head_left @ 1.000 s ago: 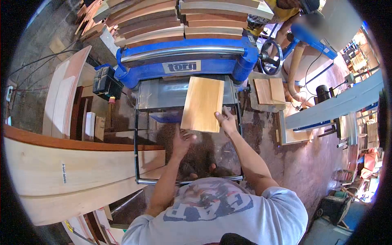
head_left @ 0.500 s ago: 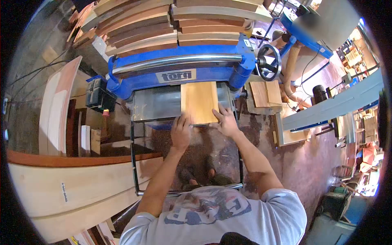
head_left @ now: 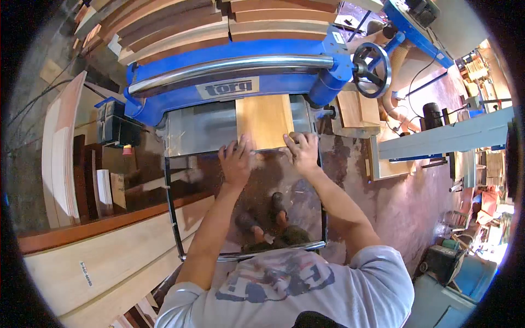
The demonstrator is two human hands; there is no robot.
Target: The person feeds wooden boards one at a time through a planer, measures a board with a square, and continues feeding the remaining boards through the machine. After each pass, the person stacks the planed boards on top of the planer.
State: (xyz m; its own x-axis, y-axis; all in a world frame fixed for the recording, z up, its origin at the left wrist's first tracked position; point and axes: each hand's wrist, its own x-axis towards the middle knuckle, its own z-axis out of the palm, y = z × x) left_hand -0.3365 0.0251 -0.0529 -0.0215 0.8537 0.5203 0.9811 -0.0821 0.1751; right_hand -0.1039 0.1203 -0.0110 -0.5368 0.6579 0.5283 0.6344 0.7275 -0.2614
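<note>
A light yellow-brown wooden board (head_left: 264,121) lies on the metal bed (head_left: 201,130) of a blue machine (head_left: 284,82), its far end hidden under the machine's body. My left hand (head_left: 236,164) is at the board's near left corner, fingers spread, the fingertips by the edge slightly blurred. At the near right corner, my right hand (head_left: 304,153) has its fingers bent against the board, with the thumb low by the end edge.
Stacked planks (head_left: 281,27) stand behind the machine. A handwheel (head_left: 372,70) is on its right side. Tall panels (head_left: 61,158) and a black case (head_left: 115,124) are at left. A metal frame bar (head_left: 284,249) crosses near my body.
The view has shifted, and the machine appears higher in it. Less of the board shows in front of the machine. My left hand's fingers are more spread.
</note>
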